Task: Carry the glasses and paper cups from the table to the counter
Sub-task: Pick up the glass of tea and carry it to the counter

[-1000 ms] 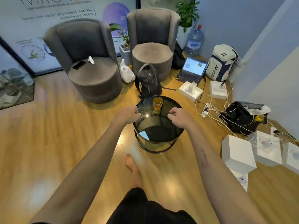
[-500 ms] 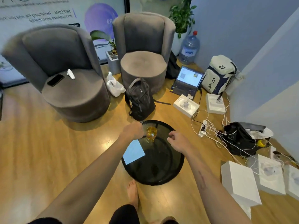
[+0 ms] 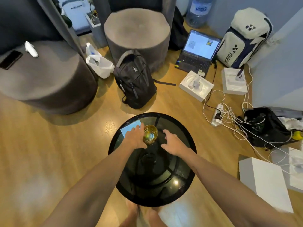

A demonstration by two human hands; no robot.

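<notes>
A short glass (image 3: 150,134) of amber liquid stands on the far half of a round black glass-topped table (image 3: 155,179). My left hand (image 3: 135,136) wraps the glass's left side, fingers over the far rim and thumb at the near side. My right hand (image 3: 172,143) hovers just right of the glass with fingers spread, holding nothing and a small gap away from it. The glass rests on the tabletop. No paper cups and no counter are in view.
A black backpack (image 3: 134,79) leans just beyond the table. Two grey armchairs (image 3: 49,79) (image 3: 137,31) stand behind it. To the right are a laptop (image 3: 196,53), a power strip with tangled cables (image 3: 218,114), and white boxes (image 3: 265,182) on the wooden floor.
I have stepped up to the table and now look steeply down on it. My left hand has closed around the glass. My right hand has opened beside it.
</notes>
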